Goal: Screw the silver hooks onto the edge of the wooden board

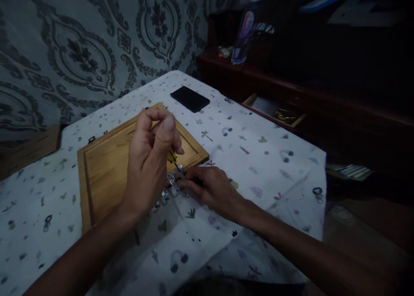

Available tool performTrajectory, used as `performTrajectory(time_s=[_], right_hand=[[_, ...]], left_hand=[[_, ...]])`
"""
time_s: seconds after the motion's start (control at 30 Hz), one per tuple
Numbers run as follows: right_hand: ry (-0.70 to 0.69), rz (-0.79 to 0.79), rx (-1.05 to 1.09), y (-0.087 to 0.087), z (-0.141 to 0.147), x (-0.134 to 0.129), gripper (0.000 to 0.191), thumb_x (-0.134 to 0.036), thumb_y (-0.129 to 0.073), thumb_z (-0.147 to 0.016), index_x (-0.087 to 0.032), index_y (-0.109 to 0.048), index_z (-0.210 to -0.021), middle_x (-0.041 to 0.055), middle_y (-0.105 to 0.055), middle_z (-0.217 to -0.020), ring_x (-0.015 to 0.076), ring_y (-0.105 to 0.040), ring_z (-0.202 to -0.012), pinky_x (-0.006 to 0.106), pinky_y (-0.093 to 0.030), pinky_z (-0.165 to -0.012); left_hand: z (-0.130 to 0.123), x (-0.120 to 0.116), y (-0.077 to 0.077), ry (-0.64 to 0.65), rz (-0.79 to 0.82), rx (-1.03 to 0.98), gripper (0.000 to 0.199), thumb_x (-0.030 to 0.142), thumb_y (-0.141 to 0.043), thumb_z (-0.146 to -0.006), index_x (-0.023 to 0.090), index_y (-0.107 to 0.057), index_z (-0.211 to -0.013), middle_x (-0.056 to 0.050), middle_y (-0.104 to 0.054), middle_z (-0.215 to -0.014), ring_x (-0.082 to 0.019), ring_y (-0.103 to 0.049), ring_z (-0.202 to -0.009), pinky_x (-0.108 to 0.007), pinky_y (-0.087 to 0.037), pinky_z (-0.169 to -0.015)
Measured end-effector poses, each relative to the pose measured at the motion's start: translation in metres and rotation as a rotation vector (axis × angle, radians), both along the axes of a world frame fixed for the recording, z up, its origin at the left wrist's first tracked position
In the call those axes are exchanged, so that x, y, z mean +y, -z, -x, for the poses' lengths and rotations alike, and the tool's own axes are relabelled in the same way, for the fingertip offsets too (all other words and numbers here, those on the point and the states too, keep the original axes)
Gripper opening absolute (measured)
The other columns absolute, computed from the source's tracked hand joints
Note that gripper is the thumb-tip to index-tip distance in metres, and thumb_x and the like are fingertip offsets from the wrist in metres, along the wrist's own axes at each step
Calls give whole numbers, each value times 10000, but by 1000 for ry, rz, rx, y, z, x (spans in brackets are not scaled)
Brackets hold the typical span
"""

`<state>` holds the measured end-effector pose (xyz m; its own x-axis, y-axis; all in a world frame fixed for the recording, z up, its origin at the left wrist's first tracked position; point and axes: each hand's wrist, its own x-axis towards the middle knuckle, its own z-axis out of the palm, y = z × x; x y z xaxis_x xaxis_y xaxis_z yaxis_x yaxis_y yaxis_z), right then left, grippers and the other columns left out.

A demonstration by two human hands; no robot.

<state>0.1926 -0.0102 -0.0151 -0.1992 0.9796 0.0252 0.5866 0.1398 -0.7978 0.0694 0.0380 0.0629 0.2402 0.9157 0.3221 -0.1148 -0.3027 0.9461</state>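
Observation:
A wooden panel with a raised frame, like a cabinet door [106,175], lies flat on the table. By its near right edge is a shiny metal hinge [174,182], and more bright metal [165,197] shows just below it. My left hand [152,145] is raised above the panel with curled fingers. Under them, a screwdriver [172,157] with a yellow and black part points its thin shaft down at the hinge; most of its handle is hidden by the fingers. My right hand [210,188] rests low beside the panel, its fingertips pinching the hinge.
A black phone [190,98] lies beyond the panel on the patterned tablecloth [258,158]. Cardboard [32,151] stands at the left. On the dark red furniture [223,67] behind stands a plastic bottle [246,29], above an open drawer [274,110]. A patterned wall [80,50] borders the far side.

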Motion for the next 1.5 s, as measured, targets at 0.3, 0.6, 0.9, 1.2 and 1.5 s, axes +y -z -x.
performTrajectory(time_s=[0.3, 0.6, 0.9, 1.2, 1.5], right_hand=[[-11, -28, -4, 3, -1, 1, 306, -338, -580, -921, -169, -572, -666, -27, -535, -577, 105, -469, -535, 239, -267, -565], [-11, -13, -5, 4, -1, 1, 269, -320, -597, -908, -172, -603, -684, -38, -522, -567, 97, -447, -530, 237, -284, -573], [-18, -34, -5, 5, 0, 1, 311, -334, -580, -914, -173, -554, -648, -34, -510, -572, 97, -436, -524, 238, -273, -562], [-15, -34, -5, 6, 0, 2, 313, -362, -554, -929, -176, -570, -677, -38, -513, -561, 98, -438, -520, 240, -271, -564], [-23, -26, -17, 3, -1, 1, 298, -345, -561, -921, -176, -573, -676, -40, -513, -555, 97, -437, -510, 238, -267, -553]], left_hand=[[-7, 0, 4, 322, 59, -53, 137, 306, -466, -958, 222, -510, -857, 89, -267, -467, -63, -253, -360, -212, -201, -375], [-4, -2, 0, 27, 34, -27, 209, 399, -508, -944, 202, -517, -876, 37, -457, -595, -104, -444, -544, -244, -408, -546], [-1, 6, 4, 454, 111, -62, 190, 291, -452, -967, 210, -526, -812, 80, -303, -470, -64, -242, -370, -204, -209, -377], [0, -1, -7, 50, 42, -207, 217, 150, -396, -941, 193, -519, -767, 96, -248, -424, -57, -166, -360, -195, -187, -381], [-3, 2, 3, -35, 16, -211, 148, 195, -488, -931, 200, -511, -785, 92, -280, -448, -63, -199, -387, -205, -191, -386]])
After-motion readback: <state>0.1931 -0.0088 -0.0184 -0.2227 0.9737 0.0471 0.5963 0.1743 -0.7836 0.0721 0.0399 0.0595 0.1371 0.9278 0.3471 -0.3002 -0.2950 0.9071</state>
